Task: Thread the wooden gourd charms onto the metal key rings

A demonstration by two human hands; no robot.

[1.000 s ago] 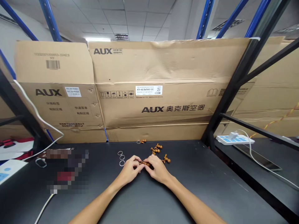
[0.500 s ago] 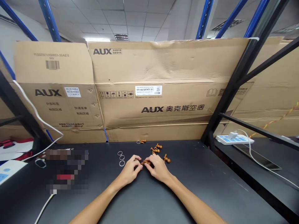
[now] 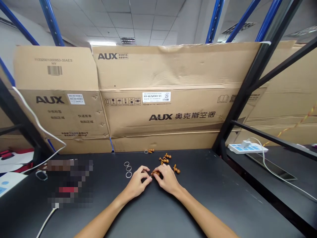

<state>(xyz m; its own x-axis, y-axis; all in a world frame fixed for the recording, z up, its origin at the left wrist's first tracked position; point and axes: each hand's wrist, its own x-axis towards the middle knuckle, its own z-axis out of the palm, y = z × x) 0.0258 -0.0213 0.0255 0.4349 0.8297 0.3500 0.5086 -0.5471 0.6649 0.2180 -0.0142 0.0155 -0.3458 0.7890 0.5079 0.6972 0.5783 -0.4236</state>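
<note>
My right hand (image 3: 168, 180) pinches a brown wooden gourd pendant (image 3: 155, 173) between thumb and fingers, just above the black table. Facing it, my left hand (image 3: 139, 181) is curled with its thumb and fingertips near the pendant's left end. A tiny pale glint shows at the left fingertips; what they grip is too small to make out. Three metal split rings (image 3: 128, 168) lie in a column left of my left hand. Beyond my right hand lie gourd pendants with cords (image 3: 165, 160), and one more gourd (image 3: 176, 170) sits beside its knuckles.
A gourd (image 3: 151, 150) with a ring lies at the table's back. Cardboard (image 3: 158, 76) walls off the rear. Black frame posts (image 3: 230, 115) stand at the sides. On the left are a blurred-out patch and a white cable (image 3: 47, 221); on the right, a power strip (image 3: 244, 148).
My hands stay almost in place, with small finger movements at the pendant. A pale glint now shows at the left fingertips. The whole view has shifted slightly.
</note>
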